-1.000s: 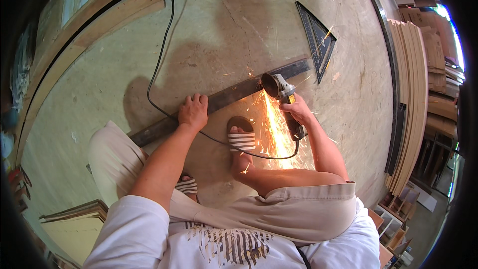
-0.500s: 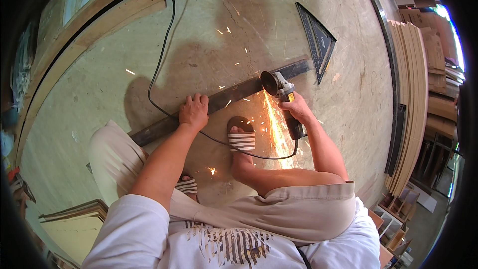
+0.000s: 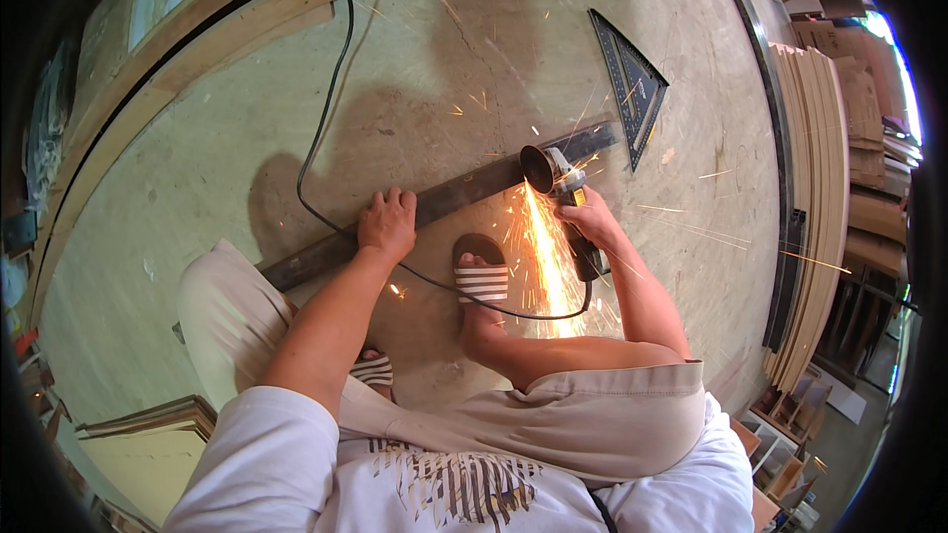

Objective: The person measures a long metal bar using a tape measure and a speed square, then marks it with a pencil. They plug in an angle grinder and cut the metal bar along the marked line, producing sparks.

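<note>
A long dark metal bar (image 3: 464, 192) lies slantwise across the concrete floor, from beside my left knee up to the right. My left hand (image 3: 387, 224) is closed over its lower half, fingers curled across the top. In my right hand (image 3: 588, 217) is an angle grinder (image 3: 581, 245), gripped by its body. The grinder's disc (image 3: 537, 169) meets the bar toward its right end, and a bright stream of orange sparks (image 3: 553, 266) sprays back past my sandalled foot. The black power cord (image 3: 474, 298) loops from the grinder under my left forearm and away to the top.
Just beyond the bar's right end lies a black triangular square (image 3: 634, 89). Stacked boards (image 3: 812, 197) and a long dark metal length (image 3: 755, 39) line the right side. Wooden beams (image 3: 188, 59) run along the left. My striped sandal (image 3: 481, 281) stands close to the sparks.
The spark stream has grown thicker and brighter, and stray sparks now fly to the right. The grinder has shifted very slightly; both hands keep nearly the same places.
</note>
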Action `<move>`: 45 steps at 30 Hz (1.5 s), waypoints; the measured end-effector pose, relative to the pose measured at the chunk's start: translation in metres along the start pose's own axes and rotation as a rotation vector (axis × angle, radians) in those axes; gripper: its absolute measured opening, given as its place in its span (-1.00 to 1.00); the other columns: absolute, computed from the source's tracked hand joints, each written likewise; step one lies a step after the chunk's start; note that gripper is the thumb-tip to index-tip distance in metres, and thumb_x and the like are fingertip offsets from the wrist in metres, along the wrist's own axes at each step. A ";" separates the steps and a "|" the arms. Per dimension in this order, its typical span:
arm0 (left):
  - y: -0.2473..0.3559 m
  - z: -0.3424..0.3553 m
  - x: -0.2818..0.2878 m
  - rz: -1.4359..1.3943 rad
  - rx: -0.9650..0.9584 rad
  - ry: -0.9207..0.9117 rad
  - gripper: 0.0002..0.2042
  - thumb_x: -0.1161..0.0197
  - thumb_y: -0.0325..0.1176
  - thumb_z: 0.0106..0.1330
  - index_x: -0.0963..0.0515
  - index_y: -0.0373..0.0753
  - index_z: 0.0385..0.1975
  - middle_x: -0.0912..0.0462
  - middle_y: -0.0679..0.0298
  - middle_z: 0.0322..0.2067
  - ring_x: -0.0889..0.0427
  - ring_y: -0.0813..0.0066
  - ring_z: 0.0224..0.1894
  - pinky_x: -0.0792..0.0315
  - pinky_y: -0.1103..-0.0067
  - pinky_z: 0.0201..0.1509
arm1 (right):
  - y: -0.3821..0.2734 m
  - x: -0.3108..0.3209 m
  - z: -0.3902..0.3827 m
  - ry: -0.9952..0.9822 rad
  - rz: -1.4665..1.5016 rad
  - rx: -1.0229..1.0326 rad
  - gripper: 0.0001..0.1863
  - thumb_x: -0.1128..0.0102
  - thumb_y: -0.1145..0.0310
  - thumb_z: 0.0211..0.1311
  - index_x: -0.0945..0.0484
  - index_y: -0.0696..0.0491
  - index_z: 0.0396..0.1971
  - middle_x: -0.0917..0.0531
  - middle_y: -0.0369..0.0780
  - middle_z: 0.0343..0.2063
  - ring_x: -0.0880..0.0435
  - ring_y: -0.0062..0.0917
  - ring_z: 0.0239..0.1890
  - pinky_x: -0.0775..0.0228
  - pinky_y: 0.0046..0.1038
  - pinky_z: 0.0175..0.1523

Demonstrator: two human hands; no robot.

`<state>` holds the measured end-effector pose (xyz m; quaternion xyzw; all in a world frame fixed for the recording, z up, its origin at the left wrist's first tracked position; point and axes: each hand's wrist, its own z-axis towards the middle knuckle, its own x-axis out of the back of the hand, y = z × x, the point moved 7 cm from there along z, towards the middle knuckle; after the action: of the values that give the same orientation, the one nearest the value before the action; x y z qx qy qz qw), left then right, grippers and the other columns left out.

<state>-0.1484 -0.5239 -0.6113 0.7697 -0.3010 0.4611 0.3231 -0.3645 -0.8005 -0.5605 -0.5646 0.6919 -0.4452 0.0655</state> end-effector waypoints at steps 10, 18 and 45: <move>0.000 0.000 0.000 0.007 0.002 -0.015 -0.50 -0.49 -0.17 0.06 -0.37 -0.13 -0.09 -0.47 0.22 -0.03 -0.49 0.14 0.07 -0.55 0.23 -0.01 | 0.009 0.002 0.005 -0.004 -0.091 -0.110 -0.49 -0.34 0.34 -0.04 -0.50 0.15 -0.02 -0.64 -0.25 -0.27 -0.54 -0.55 -0.25 -0.40 -0.47 -0.05; -0.003 -0.001 -0.001 0.001 0.021 -0.043 -0.50 -0.49 -0.18 0.07 -0.37 -0.15 -0.07 -0.46 0.22 -0.01 -0.49 0.13 0.08 -0.55 0.24 0.00 | -0.011 -0.007 -0.006 0.006 -0.026 -0.099 -0.59 -0.36 0.39 -0.03 -0.50 0.14 -0.13 -0.57 -0.34 -0.36 -0.46 -0.63 -0.33 -0.36 -0.49 -0.16; -0.001 -0.001 0.002 -0.016 0.002 0.017 -0.81 -0.13 -0.34 0.29 -0.42 -0.13 -0.12 -0.50 0.24 -0.09 -0.53 0.17 0.00 -0.51 0.22 -0.02 | 0.005 -0.004 0.014 -0.020 0.042 -0.083 -0.44 -0.40 0.28 -0.08 -0.52 0.17 -0.02 -0.67 -0.20 -0.24 -0.58 -0.52 -0.19 -0.41 -0.46 -0.01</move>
<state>-0.1479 -0.5228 -0.6094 0.7684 -0.2916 0.4653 0.3287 -0.3587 -0.8049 -0.5735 -0.5567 0.7207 -0.4089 0.0583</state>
